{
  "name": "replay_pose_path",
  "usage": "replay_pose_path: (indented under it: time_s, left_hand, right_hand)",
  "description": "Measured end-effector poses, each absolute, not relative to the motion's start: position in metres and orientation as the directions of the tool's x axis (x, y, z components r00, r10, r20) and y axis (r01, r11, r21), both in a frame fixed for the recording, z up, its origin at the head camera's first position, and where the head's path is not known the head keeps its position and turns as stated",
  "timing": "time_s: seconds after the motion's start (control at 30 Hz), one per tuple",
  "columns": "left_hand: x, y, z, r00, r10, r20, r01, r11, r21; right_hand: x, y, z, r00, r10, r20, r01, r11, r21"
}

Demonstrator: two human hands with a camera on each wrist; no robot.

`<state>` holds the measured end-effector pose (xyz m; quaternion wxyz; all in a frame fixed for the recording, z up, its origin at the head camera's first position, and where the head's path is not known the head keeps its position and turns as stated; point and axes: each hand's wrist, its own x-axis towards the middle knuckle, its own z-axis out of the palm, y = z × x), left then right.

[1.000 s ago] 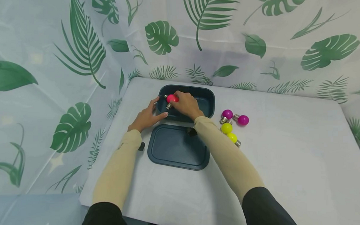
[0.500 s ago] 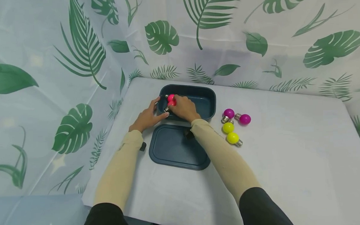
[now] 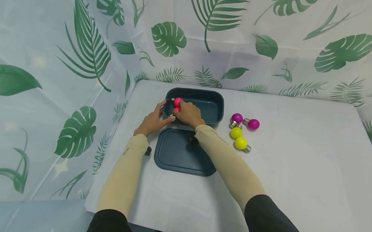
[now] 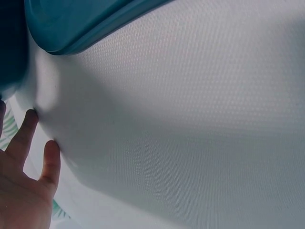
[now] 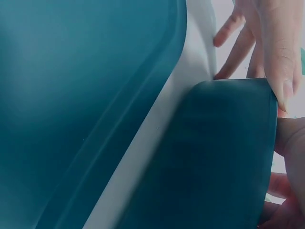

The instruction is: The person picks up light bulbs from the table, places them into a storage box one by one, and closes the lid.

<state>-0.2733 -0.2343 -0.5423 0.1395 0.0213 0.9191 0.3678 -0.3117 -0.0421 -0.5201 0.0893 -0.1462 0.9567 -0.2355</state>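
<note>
A dark blue rectangular box [image 3: 212,108] stands open at the back of the table. My right hand [image 3: 191,114] reaches into its left end and pinches a red light bulb [image 3: 176,110], whose metal base points toward the near left. Just behind it in the box lies another red bulb [image 3: 177,101]. My left hand [image 3: 150,122] touches the box's left end with spread, fairly straight fingers. The right wrist view shows the box's near wall [image 5: 224,152], which partly hides my right fingers. In the left wrist view, my left hand [image 4: 24,191] appears at the lower left.
The box's flat lid [image 3: 178,157] lies on the white table in front of the box, under my right forearm. Right of the box are purple bulbs [image 3: 253,124] and yellow bulbs [image 3: 240,143] in a loose group. Leaf-print cloth [image 3: 233,53] hangs behind and at the left.
My right hand has shifted slightly left and nearer, bringing the red bulb lower toward the near left of the box. More of the other red bulb now shows. My left hand stays at the box's end.
</note>
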Motion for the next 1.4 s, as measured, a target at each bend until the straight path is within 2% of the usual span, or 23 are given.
replay_pose_path:
  time_s: [0.7, 1.2, 1.4]
  left_hand:
    - [-0.273, -0.234, -0.545, -0.960, 0.151, -0.236, -0.054, 0.725, 0.687]
    - [-0.272, -0.235, -0.540, -0.961, 0.144, -0.236, -0.060, 0.723, 0.688]
    - [-0.270, -0.235, -0.539, -0.960, 0.154, -0.235, -0.052, 0.724, 0.688]
  right_hand:
    - [-0.310, -0.043, -0.522, -0.947, -0.294, -0.133, -0.194, 0.848, -0.494]
    - [-0.309, -0.036, -0.515, -0.941, -0.324, -0.096, -0.237, 0.835, -0.497]
    - [-0.306, -0.031, -0.509, -0.938, -0.342, -0.053, -0.283, 0.848, -0.449]
